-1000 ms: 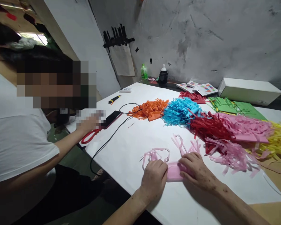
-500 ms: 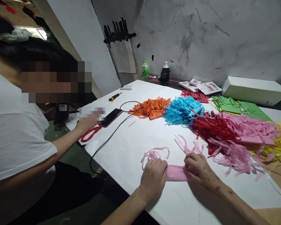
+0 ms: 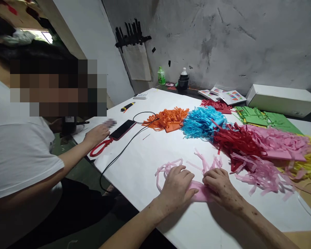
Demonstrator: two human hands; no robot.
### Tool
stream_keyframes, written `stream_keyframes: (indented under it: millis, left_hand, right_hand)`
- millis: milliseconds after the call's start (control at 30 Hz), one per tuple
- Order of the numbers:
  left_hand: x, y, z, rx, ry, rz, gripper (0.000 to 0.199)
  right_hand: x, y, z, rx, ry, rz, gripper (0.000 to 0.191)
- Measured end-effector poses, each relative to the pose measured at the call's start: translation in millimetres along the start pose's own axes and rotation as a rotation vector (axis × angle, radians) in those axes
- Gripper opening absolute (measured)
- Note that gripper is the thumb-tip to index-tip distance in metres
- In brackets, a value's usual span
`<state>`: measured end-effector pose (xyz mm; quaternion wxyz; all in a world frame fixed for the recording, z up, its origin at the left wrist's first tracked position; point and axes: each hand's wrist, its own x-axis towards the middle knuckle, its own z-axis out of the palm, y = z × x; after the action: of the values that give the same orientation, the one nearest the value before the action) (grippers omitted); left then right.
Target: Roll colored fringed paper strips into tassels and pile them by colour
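Note:
A folded pink tissue piece [image 3: 201, 192] with fringed strips lies on the white tabletop between my hands. My left hand [image 3: 177, 185] rests at its left end, fingers apart and thumb stretched over the pink paper. Curled over the right end, my right hand [image 3: 220, 185] has its fingers closed on the paper. Loose pink strips [image 3: 171, 166] spread beyond my left hand, and more strips stick out past my right fingertips. The paper under my palms is hidden.
Orange [image 3: 171, 117], blue [image 3: 203, 121], red [image 3: 237, 140] and pink [image 3: 282, 143] fringe piles lie beyond and to the right. A phone [image 3: 123, 129], black cable and cutter [image 3: 128, 107] are at left. Another person's hand [image 3: 95, 135] rests near the phone. A white box [image 3: 282, 100] stands behind.
My left hand has loosened from a closed grip and spread its fingers, shifting slightly right over the pink paper. The pink strips have shifted. The other person's head and hand moved slightly.

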<state>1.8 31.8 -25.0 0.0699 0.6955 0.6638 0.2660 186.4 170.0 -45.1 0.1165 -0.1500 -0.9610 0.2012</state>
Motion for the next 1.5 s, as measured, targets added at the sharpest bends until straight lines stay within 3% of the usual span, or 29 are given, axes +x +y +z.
stream_keyframes:
  millis: [133,200,300,500,667,833,967,1067,1167,1233,1300,1400,1433,1500]
  left_hand:
    - [8,-5,4.0,-0.088,-0.082,-0.068,0.002]
    - [10,-5,1.9,-0.145,-0.094,-0.089,0.012]
    - [11,0,-6.4,-0.256,-0.144,-0.078,0.014]
    - [10,12,-24.3,-0.371,-0.287,-0.019,0.019]
    - [9,16,-31.7,-0.406,-0.278,-0.036,0.015]
    - [10,20,-32.0,-0.562,-0.245,-0.174,0.010]
    - [11,22,-30.7,-0.750,-0.306,-0.250,0.010]
    - [10,20,-28.7,-0.839,-0.339,-0.259,0.017]
    - [7,16,-27.4,-0.885,-0.370,-0.280,0.021]
    - [3,14,-27.5,-0.806,-0.275,-0.261,0.023]
    - [-2,13,-27.6,-0.613,-0.020,-0.159,0.033]
    - [-13,16,-24.8,-0.264,0.338,0.102,0.055]
    - [-16,18,-22.8,-0.170,0.385,0.173,0.052]
    - [-20,21,-18.4,-0.035,0.416,0.253,0.027]
  right_hand:
    - [-8,0,-7,0.143,-0.003,0.070,0.011]
    - [-14,0,-12,0.233,-0.005,0.134,0.003]
    - [-21,-2,-18,0.345,-0.005,0.182,0.018]
    - [-24,-13,-26,0.489,0.082,0.042,0.015]
    - [-30,-15,-32,0.575,0.089,0.058,0.019]
    - [-36,-9,-36,0.740,0.140,0.182,0.026]
    - [-34,-10,-36,0.856,0.039,0.228,0.037]
    - [-31,-14,-36,0.994,-0.061,0.237,0.035]
    - [-32,-16,-36,1.215,-0.029,0.313,0.033]
    - [-34,-16,-35,1.298,-0.009,0.391,0.035]
    - [-35,-17,-35,1.346,0.015,0.449,0.036]
    - [-34,-22,-35,1.430,0.068,0.525,0.038]
    - [-33,-25,-35,1.453,0.074,0.545,0.038]
    - [-31,-29,-35,1.475,0.058,0.564,0.039]
